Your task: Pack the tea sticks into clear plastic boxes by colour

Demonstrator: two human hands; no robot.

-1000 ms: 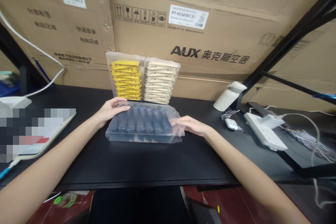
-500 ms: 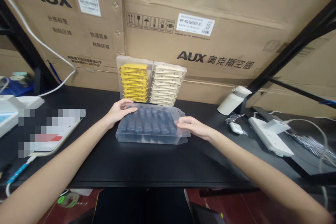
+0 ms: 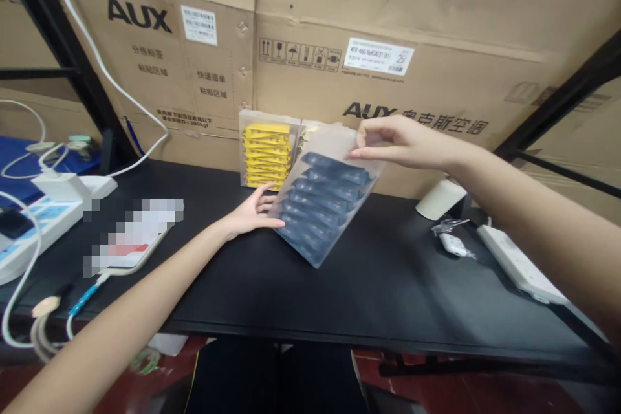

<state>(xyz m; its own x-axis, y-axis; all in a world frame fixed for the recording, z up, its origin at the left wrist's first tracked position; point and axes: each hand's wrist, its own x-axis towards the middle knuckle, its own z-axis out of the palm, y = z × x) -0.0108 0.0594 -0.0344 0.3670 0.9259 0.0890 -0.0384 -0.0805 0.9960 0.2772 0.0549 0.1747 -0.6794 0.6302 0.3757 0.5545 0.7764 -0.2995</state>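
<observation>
A clear plastic pack of dark blue sachets (image 3: 324, 199) is tilted up on one corner above the black table (image 3: 378, 291). My right hand (image 3: 398, 141) pinches its top edge. My left hand (image 3: 252, 210) rests against the pack's lower left side, fingers stretched out. Behind it a pack of yellow sachets (image 3: 266, 154) stands upright against the cardboard boxes. A pack of cream sachets (image 3: 306, 131) beside it is mostly hidden by the blue pack.
Large AUX cardboard boxes (image 3: 310, 45) line the back. At right lie a white bottle (image 3: 439, 197), keys (image 3: 452, 240) and a white power strip (image 3: 519, 265). At left are a blurred flat item (image 3: 130, 236), a white power strip (image 3: 43, 220) and cables.
The blue pack lay flat under both hands; my right hand has lifted its right end up so the pack stands tilted. The view has shifted left.
</observation>
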